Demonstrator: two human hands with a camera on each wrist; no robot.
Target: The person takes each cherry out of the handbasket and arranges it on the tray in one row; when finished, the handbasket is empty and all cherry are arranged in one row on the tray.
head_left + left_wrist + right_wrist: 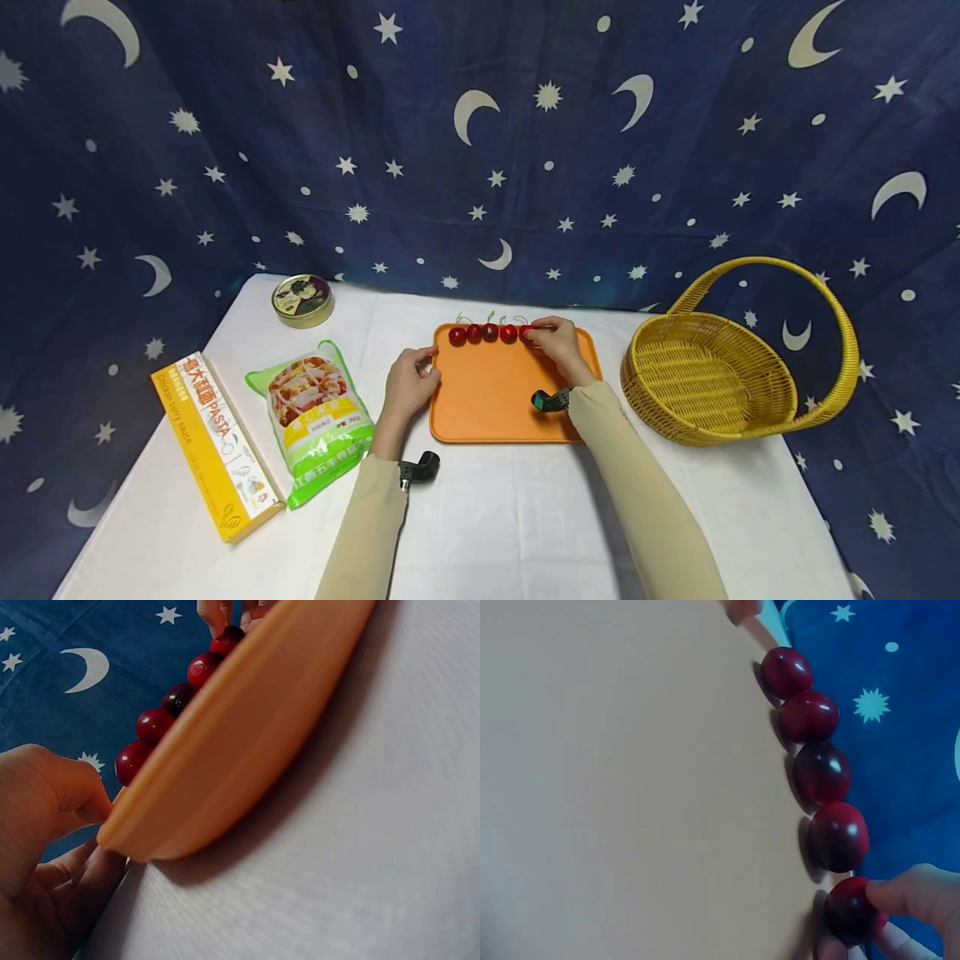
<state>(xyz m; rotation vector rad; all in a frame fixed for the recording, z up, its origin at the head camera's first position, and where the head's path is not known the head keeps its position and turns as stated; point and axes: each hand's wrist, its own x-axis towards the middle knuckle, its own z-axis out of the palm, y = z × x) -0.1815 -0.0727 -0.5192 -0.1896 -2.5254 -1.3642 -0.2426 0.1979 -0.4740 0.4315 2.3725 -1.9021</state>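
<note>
Dark red cherries with thin stems form a row along the far rim of an orange tray [495, 396]. At the right end of that row, my right hand [561, 347] pinches the last cherry [852, 909] between thumb and fingers. Beside it sits a brighter red cherry [508, 333], and a darker cherry [490, 332] lies in the row's middle. On the tray's left side my left hand [408, 385] holds the rim near the far corner, thumb and fingers around the edge, close to the leftmost cherry [133, 763].
To the right stands a yellow woven basket [637, 392] with a tall handle. On the left lie a green bag of food [318, 417] and a yellow and white pasta box [217, 446]. A round tin [302, 302] sits at the back left, before a dark blue starry cloth [420, 150].
</note>
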